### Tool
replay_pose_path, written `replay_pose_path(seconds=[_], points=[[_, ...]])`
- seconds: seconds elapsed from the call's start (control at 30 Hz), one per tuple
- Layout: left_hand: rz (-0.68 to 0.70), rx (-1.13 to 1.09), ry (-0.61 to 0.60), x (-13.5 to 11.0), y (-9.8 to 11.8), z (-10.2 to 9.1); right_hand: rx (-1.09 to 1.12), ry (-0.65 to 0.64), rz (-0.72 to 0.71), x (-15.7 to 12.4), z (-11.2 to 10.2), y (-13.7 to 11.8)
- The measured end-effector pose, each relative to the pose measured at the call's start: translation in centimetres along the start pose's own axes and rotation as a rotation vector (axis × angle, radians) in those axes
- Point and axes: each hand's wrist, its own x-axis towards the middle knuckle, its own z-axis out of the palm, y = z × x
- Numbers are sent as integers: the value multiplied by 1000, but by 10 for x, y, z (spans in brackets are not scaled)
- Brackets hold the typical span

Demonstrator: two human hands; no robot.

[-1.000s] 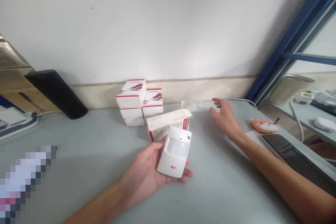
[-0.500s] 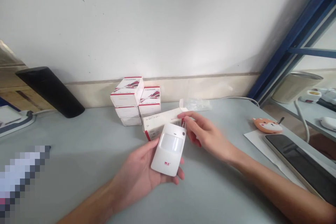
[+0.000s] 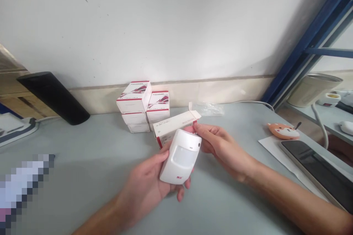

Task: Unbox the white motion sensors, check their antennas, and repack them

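A white motion detector [image 3: 180,158] with a curved lens window and a small red logo rests in my left hand [image 3: 149,178], whose thumb and fingers are closed around its sides. At the detector's upper right corner, my right hand [image 3: 220,143] has its thumb and index finger pinched together. Whatever lies in that pinch is too small to make out. Just behind the detector lies an opened white and red carton [image 3: 176,122] printed "DETECTOR", its end flap raised. The detector hides part of this carton.
Several closed white and red boxes [image 3: 135,97] are stacked near the wall. A clear plastic bag [image 3: 209,109] lies behind the open carton. To the right are an orange animal-face pouch [image 3: 282,131], a paper sheet and a phone [image 3: 317,170]. A black upright object [image 3: 55,97] leans at left.
The detector has tilted and its top has shifted slightly right in my left hand. My right hand's fingers have left the carton's top and closed at the detector's upper corner.
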Motion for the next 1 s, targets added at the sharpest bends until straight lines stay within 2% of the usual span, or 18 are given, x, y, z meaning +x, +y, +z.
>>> replay_pose_path(seconds=[0.07,0.2,0.27,0.4,0.5,0.63,0.77,1.0], points=[[25,10,-21,-3,1,0,-18,45,-28,0,-3,-3],[-33,28,-31,-8,2,1,-71,268,-112,3,-16,-7],[-48,31,-23,-9,2,3,-92,331,-153,4,-23,-9],[-67,32,-18,-8,2,6,-121,354,-157,5,-31,-13],[-122,54,-39,-7,6,6,-90,424,-215,5,-41,-21],[-221,53,-63,-7,13,8,-109,539,-267,2,-64,-38],[-283,49,-57,-8,13,6,-78,586,-324,0,-88,-48],[-223,23,-76,-10,2,-4,-117,628,-301,10,-104,-31]])
